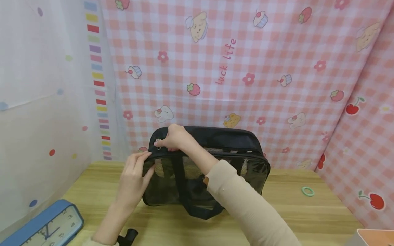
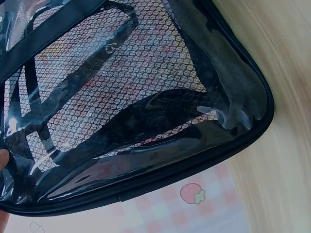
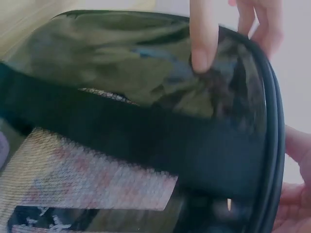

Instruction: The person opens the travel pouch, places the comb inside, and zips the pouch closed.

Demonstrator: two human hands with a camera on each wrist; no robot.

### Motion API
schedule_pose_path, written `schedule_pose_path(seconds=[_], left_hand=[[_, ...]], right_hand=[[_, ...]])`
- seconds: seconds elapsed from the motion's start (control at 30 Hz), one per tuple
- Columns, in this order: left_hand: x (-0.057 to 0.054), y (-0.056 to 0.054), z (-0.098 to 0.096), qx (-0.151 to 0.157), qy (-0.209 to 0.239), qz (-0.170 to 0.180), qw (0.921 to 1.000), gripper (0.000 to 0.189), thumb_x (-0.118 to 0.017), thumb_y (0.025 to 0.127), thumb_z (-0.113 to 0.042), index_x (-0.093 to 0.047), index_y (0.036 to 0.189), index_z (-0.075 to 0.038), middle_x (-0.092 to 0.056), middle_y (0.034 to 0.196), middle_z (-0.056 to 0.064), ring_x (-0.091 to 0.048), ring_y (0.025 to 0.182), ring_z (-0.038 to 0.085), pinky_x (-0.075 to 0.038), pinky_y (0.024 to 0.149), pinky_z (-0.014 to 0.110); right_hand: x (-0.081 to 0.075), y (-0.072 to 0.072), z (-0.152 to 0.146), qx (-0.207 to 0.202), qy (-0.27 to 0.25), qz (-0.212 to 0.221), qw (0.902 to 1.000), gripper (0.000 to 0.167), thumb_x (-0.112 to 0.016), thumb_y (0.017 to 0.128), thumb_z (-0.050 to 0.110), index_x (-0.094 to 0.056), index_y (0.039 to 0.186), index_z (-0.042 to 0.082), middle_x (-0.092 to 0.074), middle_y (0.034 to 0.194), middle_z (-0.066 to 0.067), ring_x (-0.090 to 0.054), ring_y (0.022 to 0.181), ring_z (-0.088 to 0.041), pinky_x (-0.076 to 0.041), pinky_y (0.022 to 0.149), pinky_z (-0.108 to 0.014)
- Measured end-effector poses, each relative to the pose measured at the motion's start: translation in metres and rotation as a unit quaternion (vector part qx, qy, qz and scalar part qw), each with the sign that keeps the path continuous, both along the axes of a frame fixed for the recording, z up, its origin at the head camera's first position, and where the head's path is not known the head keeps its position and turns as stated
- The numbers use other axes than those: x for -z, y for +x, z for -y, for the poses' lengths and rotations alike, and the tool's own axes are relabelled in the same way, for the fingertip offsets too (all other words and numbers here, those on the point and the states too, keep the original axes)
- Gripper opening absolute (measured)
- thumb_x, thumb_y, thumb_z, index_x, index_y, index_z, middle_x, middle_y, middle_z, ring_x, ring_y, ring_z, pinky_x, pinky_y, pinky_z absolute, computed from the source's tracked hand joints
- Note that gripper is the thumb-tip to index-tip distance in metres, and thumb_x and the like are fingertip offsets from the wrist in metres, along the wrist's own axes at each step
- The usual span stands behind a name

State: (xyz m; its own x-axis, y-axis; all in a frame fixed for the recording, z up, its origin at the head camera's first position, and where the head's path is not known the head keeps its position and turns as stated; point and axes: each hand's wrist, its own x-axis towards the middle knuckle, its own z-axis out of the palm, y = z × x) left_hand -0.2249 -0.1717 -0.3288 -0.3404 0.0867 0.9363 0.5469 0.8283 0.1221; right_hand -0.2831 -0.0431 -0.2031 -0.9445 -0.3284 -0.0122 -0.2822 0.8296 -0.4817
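A black bag with clear front panel and mesh inside stands on the wooden table. My left hand holds its upper left corner, the thumb on the clear panel and the fingers over the top edge. At the top left of the bag, my right hand pinches a silver zipper pull. A black handle strap hangs down the front. In the right wrist view, the left thumb presses the clear panel, and part of the right hand shows beyond the bag's edge.
A blue-framed clock lies at the front left, with a black object near my left forearm. To the right are a green ring and a box corner. A pink checked cloth hangs behind the table.
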Motion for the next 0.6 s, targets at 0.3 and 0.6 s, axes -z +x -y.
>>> schedule_pose_path(seconds=[0.3,0.6], left_hand=[[0.001,0.001,-0.004,0.003,-0.006,-0.018,0.9998,0.044,-0.08,0.061,0.006,-0.062,0.101,0.007,-0.059,0.098,0.018,-0.056,0.092,0.03,-0.052,0.077,0.037],[0.002,0.001,0.002,-0.004,-0.002,0.004,1.0,0.041,-0.079,0.065,0.003,-0.061,0.102,0.007,-0.058,0.097,0.018,-0.056,0.092,0.029,-0.053,0.077,0.037]], right_hand=[[0.002,-0.002,0.01,-0.006,0.107,0.007,0.9942,0.042,-0.06,0.086,0.03,-0.053,0.12,0.005,-0.061,0.084,-0.004,-0.053,0.061,-0.015,-0.042,0.053,-0.024],[0.0,-0.011,0.001,-0.015,-0.04,0.042,0.9982,0.023,-0.062,0.088,0.022,-0.069,0.08,0.002,-0.061,0.061,-0.002,-0.056,0.05,-0.009,-0.053,0.051,-0.019]])
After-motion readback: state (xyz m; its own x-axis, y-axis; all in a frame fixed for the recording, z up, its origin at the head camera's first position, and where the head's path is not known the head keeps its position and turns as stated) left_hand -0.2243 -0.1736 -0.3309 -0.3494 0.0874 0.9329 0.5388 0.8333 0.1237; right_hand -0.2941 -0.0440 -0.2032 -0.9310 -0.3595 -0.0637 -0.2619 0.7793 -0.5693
